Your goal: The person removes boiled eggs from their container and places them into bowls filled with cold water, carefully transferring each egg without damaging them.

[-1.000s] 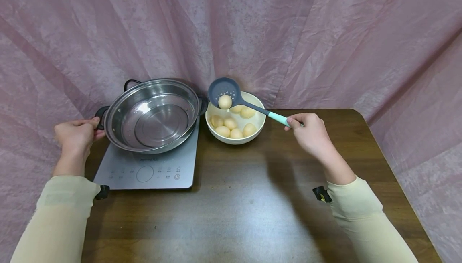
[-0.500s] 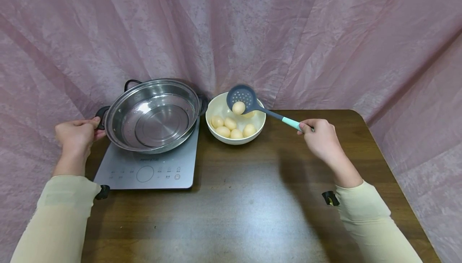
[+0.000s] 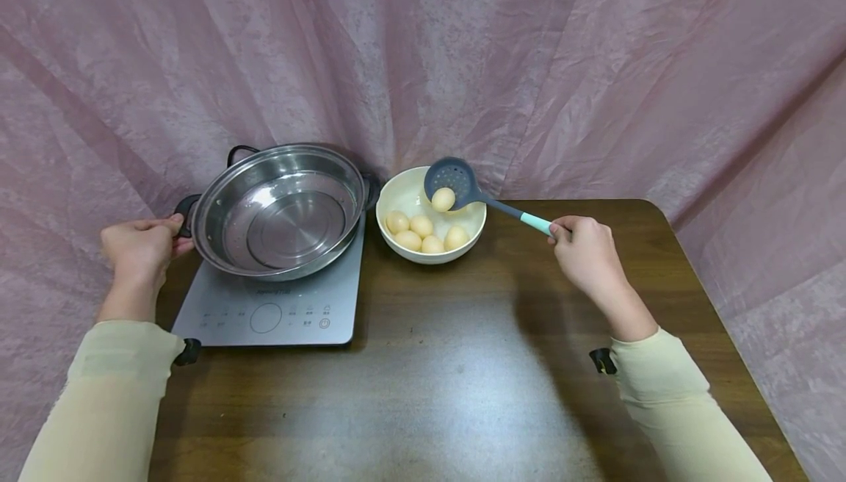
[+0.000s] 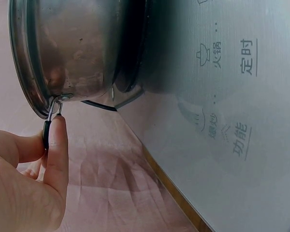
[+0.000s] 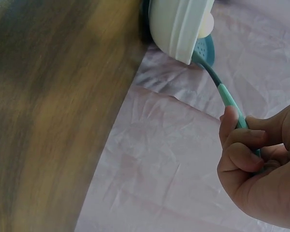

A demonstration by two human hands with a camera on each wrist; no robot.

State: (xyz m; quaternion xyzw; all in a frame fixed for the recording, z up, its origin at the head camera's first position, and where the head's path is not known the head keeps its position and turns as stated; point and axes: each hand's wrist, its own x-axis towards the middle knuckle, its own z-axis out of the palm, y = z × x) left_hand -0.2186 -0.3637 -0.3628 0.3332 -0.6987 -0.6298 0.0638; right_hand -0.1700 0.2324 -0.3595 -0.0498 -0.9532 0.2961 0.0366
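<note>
My right hand (image 3: 588, 250) grips the mint end of a grey slotted skimmer (image 3: 505, 207). In the skimmer's perforated head lies one pale, round egg (image 3: 443, 200), over the back right of a white bowl (image 3: 396, 189). Several more peeled-looking eggs (image 3: 421, 227) sit in that bowl. At the left, my left hand (image 3: 140, 250) pinches the black side handle (image 4: 46, 134) of a wide steel pot (image 3: 294, 265) between thumb and fingers. Only bare metal, with droplets on the inner wall, shows inside the pot. The right wrist view shows the skimmer's neck right at the bowl's rim.
The pot stands on a flat silver induction cooker (image 3: 297, 331) with printed controls. Its black cord (image 3: 239, 151) loops behind. Pink curtain (image 3: 423, 48) hangs close behind the brown wooden table (image 3: 423, 394). The pot's other handle (image 3: 373, 192) is right beside the bowl.
The skimmer, carrying its egg, has moved right and toward me, from the bowl's back left to its back right, and lowered. My left hand and the pot have stayed put.
</note>
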